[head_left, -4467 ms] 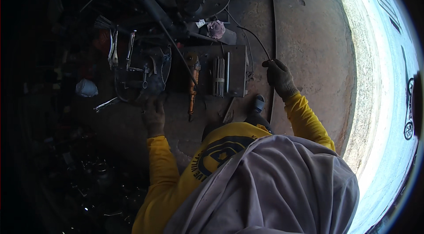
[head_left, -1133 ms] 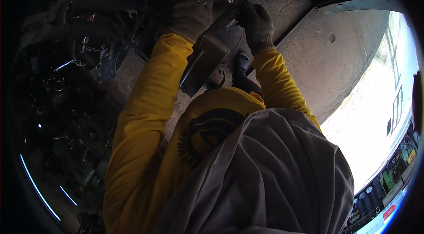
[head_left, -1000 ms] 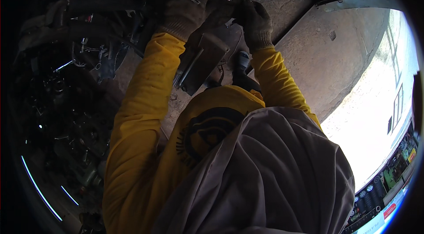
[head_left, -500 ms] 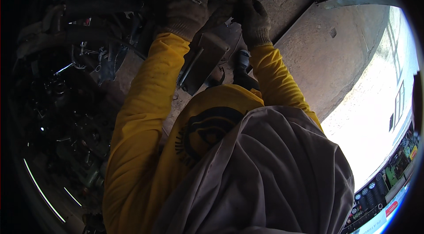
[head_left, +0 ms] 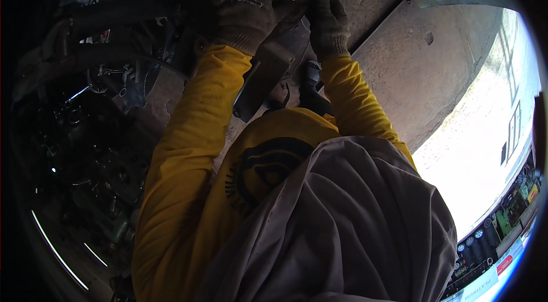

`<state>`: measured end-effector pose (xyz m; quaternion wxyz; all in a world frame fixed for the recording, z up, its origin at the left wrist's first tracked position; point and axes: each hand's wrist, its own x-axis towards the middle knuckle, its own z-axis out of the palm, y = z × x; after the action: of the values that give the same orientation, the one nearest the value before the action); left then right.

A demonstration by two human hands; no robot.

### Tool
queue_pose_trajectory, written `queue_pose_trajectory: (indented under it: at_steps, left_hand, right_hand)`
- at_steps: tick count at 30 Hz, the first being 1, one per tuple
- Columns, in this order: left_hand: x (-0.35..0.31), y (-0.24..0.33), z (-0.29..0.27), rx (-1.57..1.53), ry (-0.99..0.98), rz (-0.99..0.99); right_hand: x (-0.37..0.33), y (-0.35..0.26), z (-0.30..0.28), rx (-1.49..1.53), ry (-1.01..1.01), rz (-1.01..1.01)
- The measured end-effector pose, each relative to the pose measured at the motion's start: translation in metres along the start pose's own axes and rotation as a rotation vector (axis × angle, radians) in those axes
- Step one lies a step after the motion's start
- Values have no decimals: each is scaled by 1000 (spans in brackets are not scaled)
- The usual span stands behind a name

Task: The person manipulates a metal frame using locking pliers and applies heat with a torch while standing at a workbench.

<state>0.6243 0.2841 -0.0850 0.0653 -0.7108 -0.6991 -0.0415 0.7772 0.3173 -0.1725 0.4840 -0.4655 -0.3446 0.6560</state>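
My left hand (head_left: 244,12), in a worn knit work glove with a frayed band across it, reaches to the top of the view. Its fingers bend over a dark part that I cannot make out. To its right is my right hand (head_left: 329,23), also gloved, its fingers curled closed; whatever they hold is lost in shadow. Between the hands lies a dark metal piece (head_left: 291,14) with a small bright round hole. Below my left hand a box-like dark metal part (head_left: 265,76) sits at a slant.
Dark machinery (head_left: 105,182) with hoses and rods fills the left side. My shoe (head_left: 311,74) stands on the brown floor (head_left: 422,68) beneath my hands. Bright sunlit ground (head_left: 462,171) lies at the right, with shelved goods (head_left: 474,250) at the lower right.
My left hand and forearm have shifted slightly right and down. My right hand stays nearly in place, its fingers now slightly apart from the dark metal piece.
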Motion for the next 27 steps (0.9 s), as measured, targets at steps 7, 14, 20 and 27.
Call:
queue_pose_trajectory:
  at_steps: [7,14,20,27]
  left_hand:
    - [9,-8,22,130,351,62]
    - [6,-7,20,137,384,49]
    - [11,2,3,100,380,67]
    - [10,6,9,80,259,-46]
  right_hand:
    - [3,-10,-25,-289,-205,-29]
    - [-3,8,-25,124,-241,134]
    - [-1,17,-21,-163,-160,-92]
    - [0,20,-9,-112,-110,-73]
